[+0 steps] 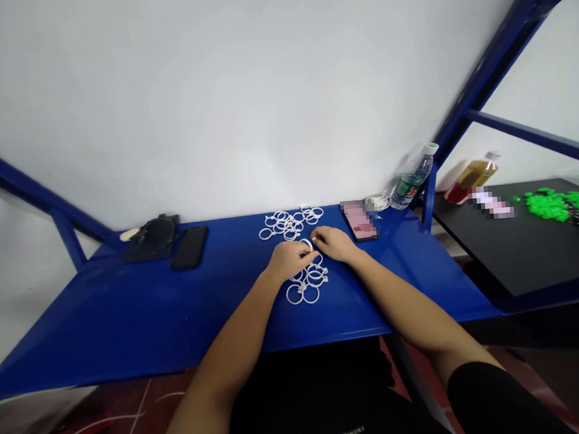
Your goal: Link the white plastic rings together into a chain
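My left hand (291, 259) is closed on a white ring (307, 244), pinched between thumb and fingers. Close by on the right, my right hand (335, 243) has its fingertips pressed together at a small white piece (314, 240), too small to make out. Beyond my hands lies a loose pile of white rings (288, 226) with little eyelets. Nearer to me, a second group of white rings (310, 295) rests on the blue table (217, 316), partly hidden under my left hand.
A black phone (190, 247) and a dark flat object (151, 238) lie at the left. Toward the right are a lit phone (358, 220), a white cable (377, 202) and a water bottle (413, 179) by the blue frame post. A black table (513, 253) holds green pieces (549, 204) and a drink bottle (474, 177).
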`<state>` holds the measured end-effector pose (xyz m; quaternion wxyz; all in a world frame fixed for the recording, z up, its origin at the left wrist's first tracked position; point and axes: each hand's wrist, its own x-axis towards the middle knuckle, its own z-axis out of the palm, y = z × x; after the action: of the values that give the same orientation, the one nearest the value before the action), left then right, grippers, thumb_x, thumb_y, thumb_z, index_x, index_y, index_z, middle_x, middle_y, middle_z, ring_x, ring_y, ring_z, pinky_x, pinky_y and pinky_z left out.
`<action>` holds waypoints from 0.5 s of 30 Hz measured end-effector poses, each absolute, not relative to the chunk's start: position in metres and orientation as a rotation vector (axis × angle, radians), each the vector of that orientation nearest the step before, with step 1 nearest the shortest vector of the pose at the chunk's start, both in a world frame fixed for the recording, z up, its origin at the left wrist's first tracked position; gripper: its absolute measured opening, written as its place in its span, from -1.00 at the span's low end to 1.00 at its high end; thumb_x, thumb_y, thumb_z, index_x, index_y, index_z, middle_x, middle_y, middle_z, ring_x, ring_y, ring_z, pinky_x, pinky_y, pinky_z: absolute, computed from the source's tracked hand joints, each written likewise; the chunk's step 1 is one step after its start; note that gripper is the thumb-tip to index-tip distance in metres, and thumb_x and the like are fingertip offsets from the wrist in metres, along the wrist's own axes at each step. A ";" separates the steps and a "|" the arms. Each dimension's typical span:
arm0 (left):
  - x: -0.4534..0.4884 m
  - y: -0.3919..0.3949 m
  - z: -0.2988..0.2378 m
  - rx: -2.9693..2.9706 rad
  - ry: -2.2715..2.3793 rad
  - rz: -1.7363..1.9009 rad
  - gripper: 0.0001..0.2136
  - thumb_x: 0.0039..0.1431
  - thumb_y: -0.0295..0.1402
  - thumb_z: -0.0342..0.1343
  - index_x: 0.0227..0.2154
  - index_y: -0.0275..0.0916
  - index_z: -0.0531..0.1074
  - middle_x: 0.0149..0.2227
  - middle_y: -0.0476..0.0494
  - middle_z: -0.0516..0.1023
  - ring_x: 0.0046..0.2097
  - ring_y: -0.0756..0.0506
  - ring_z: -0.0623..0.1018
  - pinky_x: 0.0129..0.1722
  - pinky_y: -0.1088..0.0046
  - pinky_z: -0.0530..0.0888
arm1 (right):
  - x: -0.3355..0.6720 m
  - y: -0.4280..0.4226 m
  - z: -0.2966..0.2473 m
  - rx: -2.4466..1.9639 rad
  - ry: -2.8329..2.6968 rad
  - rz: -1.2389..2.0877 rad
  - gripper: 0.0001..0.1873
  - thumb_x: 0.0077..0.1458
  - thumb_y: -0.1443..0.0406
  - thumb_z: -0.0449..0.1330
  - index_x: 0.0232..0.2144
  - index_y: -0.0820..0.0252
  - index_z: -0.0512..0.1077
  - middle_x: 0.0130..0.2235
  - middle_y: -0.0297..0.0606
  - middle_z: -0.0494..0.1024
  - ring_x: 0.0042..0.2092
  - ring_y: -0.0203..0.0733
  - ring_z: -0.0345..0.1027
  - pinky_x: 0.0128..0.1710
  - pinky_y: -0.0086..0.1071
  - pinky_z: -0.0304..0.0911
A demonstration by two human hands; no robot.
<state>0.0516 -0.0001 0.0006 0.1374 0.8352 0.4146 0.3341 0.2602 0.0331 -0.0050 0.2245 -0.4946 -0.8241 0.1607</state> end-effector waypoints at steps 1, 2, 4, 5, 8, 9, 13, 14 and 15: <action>0.051 0.000 0.001 2.412 1.193 0.971 -0.71 0.26 -0.15 0.22 -0.54 -0.15 0.55 -0.55 -0.02 0.52 -0.48 -0.02 0.42 -0.40 0.43 0.27 | 0.260 0.033 -0.005 -1.370 -2.242 0.458 -0.82 0.30 0.32 0.14 -0.13 0.12 0.53 -0.19 -0.23 0.64 -0.23 -0.16 0.48 -0.23 -0.40 0.27; 0.051 -0.001 0.002 2.408 1.193 0.968 -0.70 0.28 -0.15 0.21 -0.53 -0.15 0.55 -0.54 -0.03 0.52 -0.47 -0.03 0.43 -0.40 0.43 0.28 | 0.261 0.034 -0.005 -1.381 -2.201 0.473 -0.81 0.29 0.33 0.13 -0.11 0.13 0.52 -0.19 -0.24 0.64 -0.25 -0.17 0.47 -0.24 -0.40 0.26; 0.051 -0.001 0.004 2.402 1.205 0.947 -0.68 0.33 -0.19 0.14 -0.53 -0.15 0.55 -0.53 -0.03 0.53 -0.46 -0.03 0.45 -0.38 0.43 0.27 | 0.261 0.035 -0.006 -1.411 -2.118 0.498 -0.79 0.25 0.36 0.14 -0.10 0.13 0.50 -0.23 -0.27 0.65 -0.29 -0.17 0.47 -0.26 -0.40 0.26; 0.051 -0.002 0.006 2.401 1.216 0.932 -0.67 0.35 -0.21 0.11 -0.53 -0.16 0.54 -0.52 -0.03 0.53 -0.45 -0.03 0.46 -0.38 0.43 0.27 | 0.262 0.036 -0.007 -1.421 -2.090 0.504 -0.77 0.22 0.37 0.14 -0.10 0.13 0.51 -0.25 -0.28 0.65 -0.30 -0.17 0.47 -0.26 -0.39 0.27; 0.052 -0.004 0.008 2.406 1.235 0.883 -0.66 0.36 -0.25 0.07 -0.55 -0.17 0.50 -0.53 -0.03 0.51 -0.45 -0.03 0.44 -0.39 0.43 0.23 | 0.263 0.038 -0.010 -1.412 -2.081 0.516 -0.72 0.18 0.40 0.14 -0.11 0.13 0.56 -0.25 -0.29 0.67 -0.27 -0.15 0.51 -0.19 -0.37 0.31; 0.053 -0.004 0.008 2.406 1.235 0.868 -0.65 0.35 -0.25 0.06 -0.56 -0.17 0.49 -0.55 -0.03 0.49 -0.46 -0.03 0.43 -0.40 0.43 0.22 | 0.263 0.039 -0.011 -1.403 -2.090 0.519 -0.71 0.18 0.40 0.13 -0.11 0.12 0.57 -0.23 -0.28 0.68 -0.23 -0.14 0.52 -0.17 -0.36 0.32; 0.053 -0.004 0.008 2.397 1.211 0.844 -0.70 0.33 -0.32 0.04 -0.54 -0.15 0.49 -0.57 0.00 0.46 -0.51 -0.02 0.37 -0.43 0.42 0.20 | 0.262 0.040 -0.012 -1.384 -2.087 0.542 -0.75 0.20 0.36 0.14 -0.16 0.12 0.60 -0.19 -0.27 0.70 -0.18 -0.13 0.55 -0.15 -0.35 0.34; 0.052 -0.004 0.008 2.396 1.211 0.846 -0.72 0.32 -0.33 0.05 -0.52 -0.14 0.51 -0.57 0.00 0.47 -0.51 -0.03 0.37 -0.43 0.42 0.21 | 0.262 0.040 -0.012 -1.375 -2.077 0.552 -0.77 0.21 0.35 0.14 -0.19 0.13 0.61 -0.20 -0.28 0.70 -0.19 -0.13 0.55 -0.16 -0.36 0.34; 0.052 -0.004 0.008 2.398 1.213 0.848 -0.73 0.30 -0.33 0.06 -0.51 -0.14 0.53 -0.56 0.00 0.47 -0.50 -0.03 0.38 -0.43 0.41 0.22 | 0.262 0.041 -0.012 -1.360 -2.067 0.563 -0.77 0.21 0.35 0.14 -0.22 0.13 0.61 -0.21 -0.28 0.70 -0.19 -0.14 0.55 -0.15 -0.36 0.34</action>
<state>0.0518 -0.0043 0.0080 0.1613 0.8398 0.4249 0.2970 0.2624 0.0410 -0.0125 0.2976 -0.5116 -0.7777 0.2119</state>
